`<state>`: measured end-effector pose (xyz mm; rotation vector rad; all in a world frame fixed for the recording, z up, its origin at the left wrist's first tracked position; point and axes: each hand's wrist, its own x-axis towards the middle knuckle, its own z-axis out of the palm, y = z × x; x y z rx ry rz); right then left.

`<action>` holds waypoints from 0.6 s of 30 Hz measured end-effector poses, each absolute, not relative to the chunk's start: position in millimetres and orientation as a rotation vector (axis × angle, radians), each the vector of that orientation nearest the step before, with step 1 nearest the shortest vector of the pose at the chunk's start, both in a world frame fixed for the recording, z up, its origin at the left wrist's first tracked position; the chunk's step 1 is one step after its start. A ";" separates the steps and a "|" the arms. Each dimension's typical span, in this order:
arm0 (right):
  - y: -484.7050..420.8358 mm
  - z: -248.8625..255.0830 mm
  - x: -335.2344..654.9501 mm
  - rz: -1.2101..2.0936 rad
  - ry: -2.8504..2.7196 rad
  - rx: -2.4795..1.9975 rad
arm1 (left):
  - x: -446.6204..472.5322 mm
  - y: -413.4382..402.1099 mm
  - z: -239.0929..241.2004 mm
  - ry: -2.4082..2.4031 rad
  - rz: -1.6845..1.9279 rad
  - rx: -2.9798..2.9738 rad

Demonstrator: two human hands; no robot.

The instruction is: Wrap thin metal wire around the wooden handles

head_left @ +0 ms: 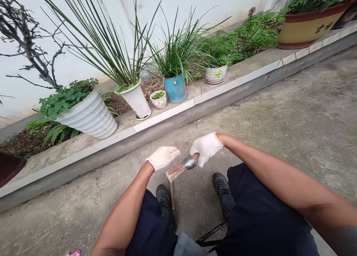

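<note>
above the concrete floor (279,144), near the shoes (163,196): one wooden stick (175,171), wound with silver wire (189,162), one end grasped by the right hand (205,148). left hand (163,157): just beside the stick, fingers bunched together (whether they pinch a loose wire end, cannot tell). likely hazards: coils springing loose or tangling, if tension slackens; wire snagging the knit gloves (213,142), if strands drag across the yarn; stick twisting or dropping, should the right grip weaken.
</note>
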<state>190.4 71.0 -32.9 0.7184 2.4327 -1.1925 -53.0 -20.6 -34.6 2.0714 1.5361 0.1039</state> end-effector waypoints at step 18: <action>89.8 -36.0 168.2 -0.358 2.512 1.493 | -44.9 -23.5 -38.7 1.597 0.045 2.190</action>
